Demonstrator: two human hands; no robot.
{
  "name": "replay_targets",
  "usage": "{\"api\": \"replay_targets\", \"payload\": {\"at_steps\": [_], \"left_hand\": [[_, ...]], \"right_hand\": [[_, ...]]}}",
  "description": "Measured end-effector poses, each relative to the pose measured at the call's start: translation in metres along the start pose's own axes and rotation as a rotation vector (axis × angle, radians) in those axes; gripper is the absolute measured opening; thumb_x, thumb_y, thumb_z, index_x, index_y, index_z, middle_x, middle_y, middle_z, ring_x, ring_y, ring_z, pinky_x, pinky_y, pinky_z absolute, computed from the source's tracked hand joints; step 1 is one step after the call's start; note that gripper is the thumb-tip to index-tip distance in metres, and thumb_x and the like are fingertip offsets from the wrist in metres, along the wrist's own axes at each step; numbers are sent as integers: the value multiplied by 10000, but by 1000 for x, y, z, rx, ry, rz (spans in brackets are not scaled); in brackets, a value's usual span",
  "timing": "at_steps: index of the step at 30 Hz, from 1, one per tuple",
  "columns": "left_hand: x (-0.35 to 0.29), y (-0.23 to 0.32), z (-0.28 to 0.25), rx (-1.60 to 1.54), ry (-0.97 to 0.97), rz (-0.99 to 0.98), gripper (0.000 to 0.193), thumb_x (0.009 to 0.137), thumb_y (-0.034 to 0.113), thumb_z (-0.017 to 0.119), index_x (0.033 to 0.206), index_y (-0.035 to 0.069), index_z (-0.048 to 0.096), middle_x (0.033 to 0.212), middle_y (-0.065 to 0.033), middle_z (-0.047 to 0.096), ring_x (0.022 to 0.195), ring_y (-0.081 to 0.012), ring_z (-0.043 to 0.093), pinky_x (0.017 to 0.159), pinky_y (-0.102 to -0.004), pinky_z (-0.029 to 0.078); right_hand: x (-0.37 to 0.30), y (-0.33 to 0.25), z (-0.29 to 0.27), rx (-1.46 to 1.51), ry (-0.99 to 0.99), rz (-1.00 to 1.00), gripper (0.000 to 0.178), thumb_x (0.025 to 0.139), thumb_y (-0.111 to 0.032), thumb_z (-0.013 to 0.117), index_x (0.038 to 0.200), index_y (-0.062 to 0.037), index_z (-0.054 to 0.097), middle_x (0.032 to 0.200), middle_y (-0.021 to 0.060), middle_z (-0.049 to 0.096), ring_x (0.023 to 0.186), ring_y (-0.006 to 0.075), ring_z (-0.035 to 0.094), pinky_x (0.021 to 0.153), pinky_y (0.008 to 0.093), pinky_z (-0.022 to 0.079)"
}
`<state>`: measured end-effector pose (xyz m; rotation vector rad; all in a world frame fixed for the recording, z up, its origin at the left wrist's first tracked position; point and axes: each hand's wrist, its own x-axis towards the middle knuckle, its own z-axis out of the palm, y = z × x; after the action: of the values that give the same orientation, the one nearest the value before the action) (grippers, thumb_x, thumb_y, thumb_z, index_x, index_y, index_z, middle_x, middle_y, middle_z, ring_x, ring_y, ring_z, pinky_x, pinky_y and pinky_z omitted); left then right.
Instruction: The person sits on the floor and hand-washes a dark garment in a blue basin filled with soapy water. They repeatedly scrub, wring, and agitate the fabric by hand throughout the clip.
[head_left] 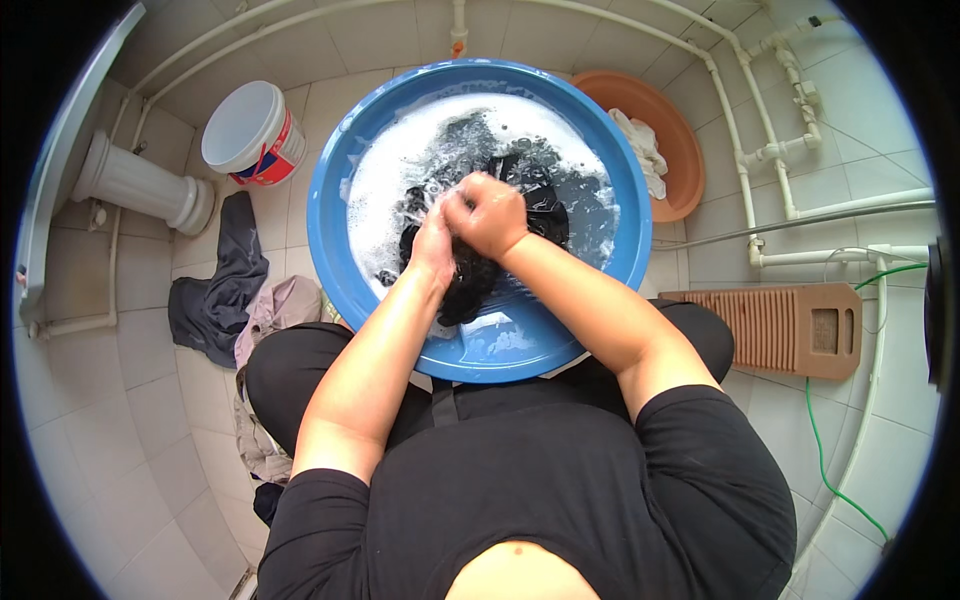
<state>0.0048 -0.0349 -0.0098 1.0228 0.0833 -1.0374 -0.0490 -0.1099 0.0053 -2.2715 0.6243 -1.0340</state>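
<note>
A wide blue basin (326, 205) stands before me, holding water under white suds (385, 150). Soaked black cloth, a garment (472, 288), lies bunched in it, partly under the foam. Over the middle of the basin my two hands are pressed together on this garment. My right hand (490, 212) is curled into a fist around part of it. Against it, my left hand (434, 242) grips the cloth with fingers largely hidden. Both hands are wet and slightly blurred.
Behind the basin at right sits an orange basin (690, 170) with white cloth (640, 150). A brown washboard (780, 325) lies at right, near a green hose (820, 440). At left are a white bucket (240, 125), dark trousers (225, 285) and pink cloth (285, 305) on the tiled floor.
</note>
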Motion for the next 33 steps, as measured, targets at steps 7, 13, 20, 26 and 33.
{"api": "replay_targets", "payload": {"at_steps": [7, 13, 20, 26, 33], "left_hand": [[56, -22, -69, -459, -764, -320, 371, 922, 332, 394, 1044, 23, 561, 907, -88, 604, 830, -209, 580, 788, -344, 471], [9, 2, -20, -251, -15, -278, 454, 922, 393, 375, 1104, 15, 550, 1013, -119, 608, 913, -269, 588, 836, -396, 477], [43, -20, -57, -339, -37, -262, 439, 883, 189, 529, 1233, -51, 417, 1128, -192, 560, 988, -295, 586, 841, -408, 504], [48, -28, -57, -195, 38, -63, 443, 904, 132, 474, 1280, -55, 333, 1203, -191, 503, 1063, -285, 540, 909, -387, 452], [28, -11, -45, -193, -161, 99, 395, 929, 320, 450, 1248, 88, 445, 1140, -107, 535, 997, -208, 533, 851, -333, 442]], "right_hand": [[-33, -58, -7, 102, -226, -299, 159, 684, -200, 635, 583, -125, 539, 598, 64, 552, 528, 241, 561, 490, 364, 442], [11, 8, 3, 43, -105, 230, 293, 784, -367, 582, 668, -99, 586, 698, 124, 592, 680, 318, 589, 606, 397, 471], [3, 119, -50, -225, -558, 516, 597, 765, -628, 508, 904, -57, 618, 871, 168, 630, 870, 319, 589, 777, 375, 431], [14, 121, -42, -432, -585, 737, 552, 745, -541, 599, 929, -24, 658, 1003, 168, 621, 974, 312, 577, 830, 378, 442], [-7, -31, -21, 308, -336, -124, 249, 732, -257, 680, 691, -46, 554, 906, 84, 581, 849, 280, 559, 740, 340, 468]]}}
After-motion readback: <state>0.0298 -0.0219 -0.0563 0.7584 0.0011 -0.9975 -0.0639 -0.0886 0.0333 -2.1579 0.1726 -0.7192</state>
